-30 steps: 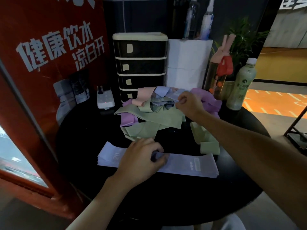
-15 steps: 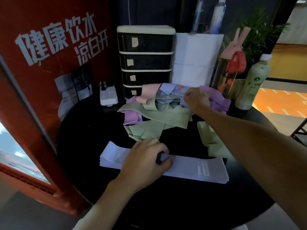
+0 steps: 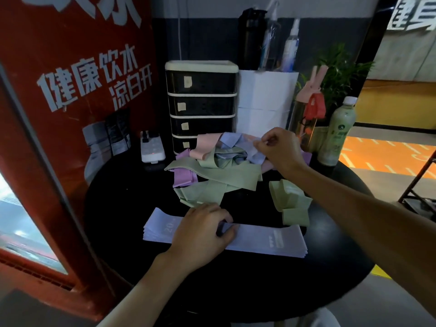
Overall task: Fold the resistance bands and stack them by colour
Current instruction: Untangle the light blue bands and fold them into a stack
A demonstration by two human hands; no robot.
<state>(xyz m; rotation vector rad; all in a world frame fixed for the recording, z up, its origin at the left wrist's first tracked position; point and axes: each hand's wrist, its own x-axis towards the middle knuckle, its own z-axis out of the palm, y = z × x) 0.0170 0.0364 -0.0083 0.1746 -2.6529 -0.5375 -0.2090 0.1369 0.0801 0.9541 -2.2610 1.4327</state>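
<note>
Blue band (image 3: 256, 156) rises off the centre pile (image 3: 219, 172), pinched by the right hand (image 3: 279, 149): likely next to fold. Left hand (image 3: 203, 230) still grips the lilac stack (image 3: 271, 239).

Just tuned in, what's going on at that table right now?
A person is sorting resistance bands on a round black table. The left hand holds down a flat stack of lavender bands at the near edge. The right hand reaches to the tangled pile of green, pink, purple and blue bands and pinches a pale blue band at its top. A few folded green bands sit apart on the right. Most of the pile is not yet sorted.
</note>
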